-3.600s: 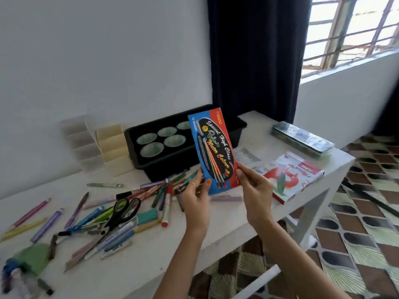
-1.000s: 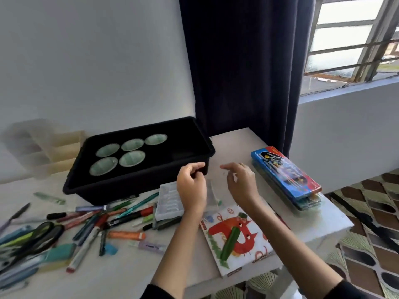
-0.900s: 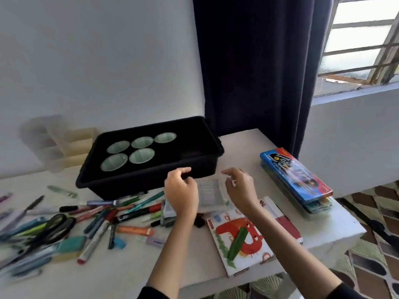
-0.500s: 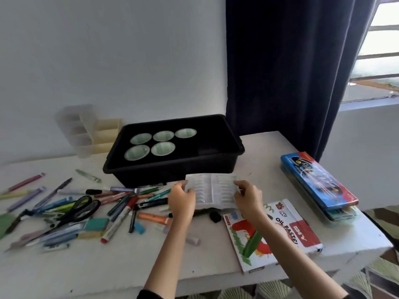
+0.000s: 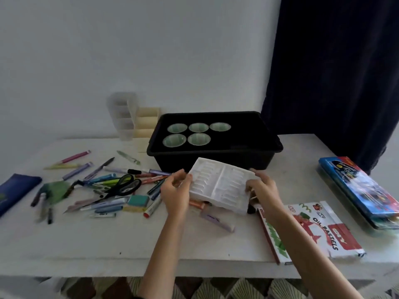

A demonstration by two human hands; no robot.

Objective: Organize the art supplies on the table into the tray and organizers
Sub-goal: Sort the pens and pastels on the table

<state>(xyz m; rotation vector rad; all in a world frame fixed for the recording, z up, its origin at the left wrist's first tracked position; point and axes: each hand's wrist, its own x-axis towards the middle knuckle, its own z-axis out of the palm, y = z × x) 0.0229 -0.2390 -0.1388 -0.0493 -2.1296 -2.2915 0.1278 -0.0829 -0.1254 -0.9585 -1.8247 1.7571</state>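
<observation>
Both hands are holding a white plastic insert [image 5: 220, 186], ribbed with slots, just above the table [image 5: 108, 238] in front of the black tray [image 5: 216, 156]. The left hand [image 5: 176, 194] is curling its fingers around the insert's left edge; the right hand [image 5: 262, 188] is gripping the right edge, fingers closed over it. Five pale cups [image 5: 197, 133] are sitting inside the tray. Pens and markers [image 5: 103, 186] are lying scattered to the left around black scissors [image 5: 124, 185]. An oil pastels box [image 5: 313, 229] is lying near the right forearm, well apart from the tray.
</observation>
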